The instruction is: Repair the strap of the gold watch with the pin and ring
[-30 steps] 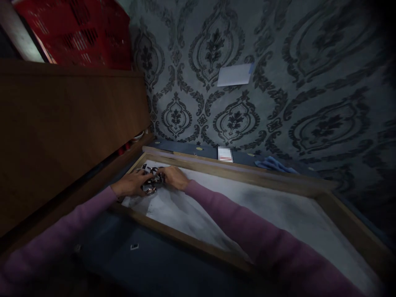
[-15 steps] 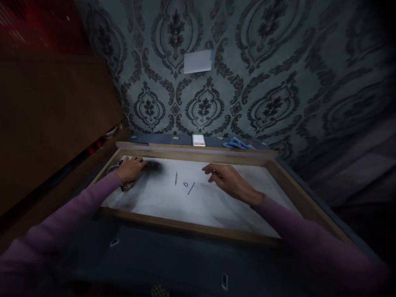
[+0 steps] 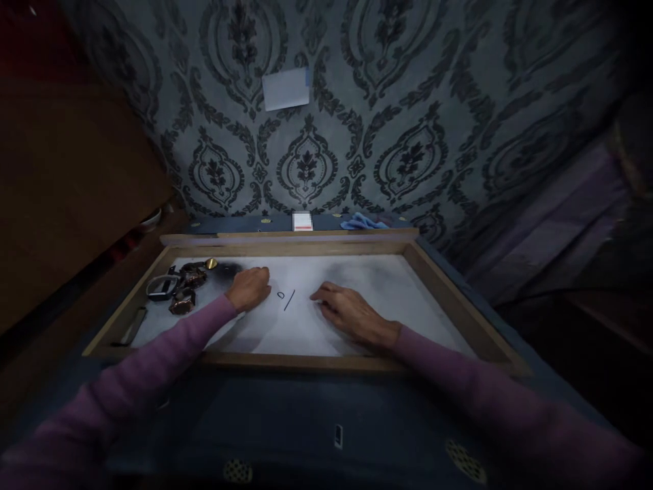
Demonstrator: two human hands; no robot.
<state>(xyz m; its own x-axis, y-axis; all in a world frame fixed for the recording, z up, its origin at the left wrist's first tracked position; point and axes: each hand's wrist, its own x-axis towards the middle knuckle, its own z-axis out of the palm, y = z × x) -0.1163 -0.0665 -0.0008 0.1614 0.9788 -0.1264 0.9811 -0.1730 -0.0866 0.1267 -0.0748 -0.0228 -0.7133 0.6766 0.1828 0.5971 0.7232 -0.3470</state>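
Observation:
My left hand (image 3: 249, 288) is closed, fingertips down on the white base (image 3: 300, 333) of a shallow wooden-framed tray (image 3: 290, 239). Whatever its fingers hold is hidden. Just right of it are a small dark ring (image 3: 280, 295) and a thin dark stick (image 3: 290, 300); I cannot tell whether they are objects or drawn marks. Across from them, my right hand (image 3: 352, 312) hovers low over the base, fingers loosely bent and nothing visible in them. Several wristwatches lie at the tray's left end, among them a silver one (image 3: 163, 287) and a brown one (image 3: 182, 301).
A gold disc (image 3: 211, 263) sits beside the watches, and a dark strip (image 3: 133, 327) lies in the near left corner. Behind the tray are a small white box (image 3: 303, 221) and a blue cloth (image 3: 363, 222). A brown cabinet (image 3: 66, 204) stands at left.
My left hand has moved right from the watches to where a slim pointed stick lay, which is now out of sight. The view has shifted right; my right hand stays near the middle.

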